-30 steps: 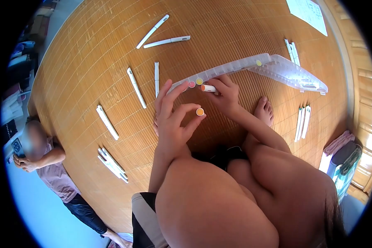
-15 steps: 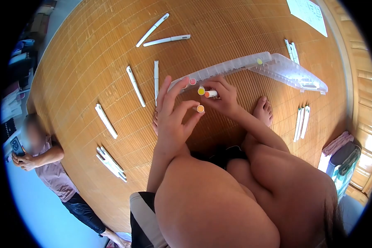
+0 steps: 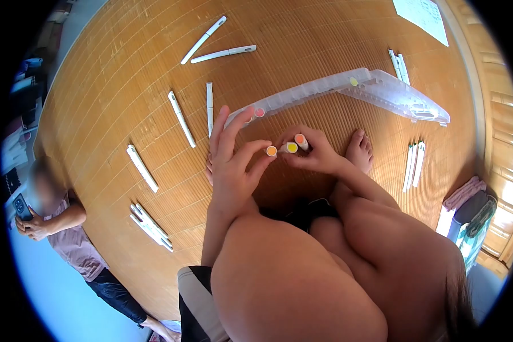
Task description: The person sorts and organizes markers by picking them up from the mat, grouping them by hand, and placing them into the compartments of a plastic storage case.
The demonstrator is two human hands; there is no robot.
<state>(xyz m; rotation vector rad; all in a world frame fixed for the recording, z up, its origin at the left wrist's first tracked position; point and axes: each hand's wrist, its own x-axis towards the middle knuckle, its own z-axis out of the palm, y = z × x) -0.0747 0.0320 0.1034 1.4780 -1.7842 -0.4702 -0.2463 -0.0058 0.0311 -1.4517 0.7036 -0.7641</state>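
Between thumb and index finger, my left hand [image 3: 233, 157] pinches an orange-ended marker [image 3: 272, 151], its other fingers raised. My right hand [image 3: 314, 154] grips two markers, one with a yellow end [image 3: 292, 147] and one with a reddish-orange end [image 3: 301, 139]. The ends of all three point up toward me, and the two hands nearly meet. Just beyond them an open clear plastic case [image 3: 302, 91] stands on edge. A pink-ended marker [image 3: 259, 112] sits at the case's left part, partly behind my left fingers. A yellow-green marker end [image 3: 354, 82] shows near its hinge.
Single white markers [image 3: 181, 118] lie scattered on the woven mat [image 3: 114, 102]. Marker groups lie at left [image 3: 151, 227], right [image 3: 414, 165] and upper right [image 3: 399, 66]. A printed sheet [image 3: 423, 21] is at top right. Another person [image 3: 74, 239] at left holds a phone [image 3: 22, 207].
My right hand has come down and toward me with its two markers, now beside the orange-ended marker in my left hand. The left hand keeps its pinch.
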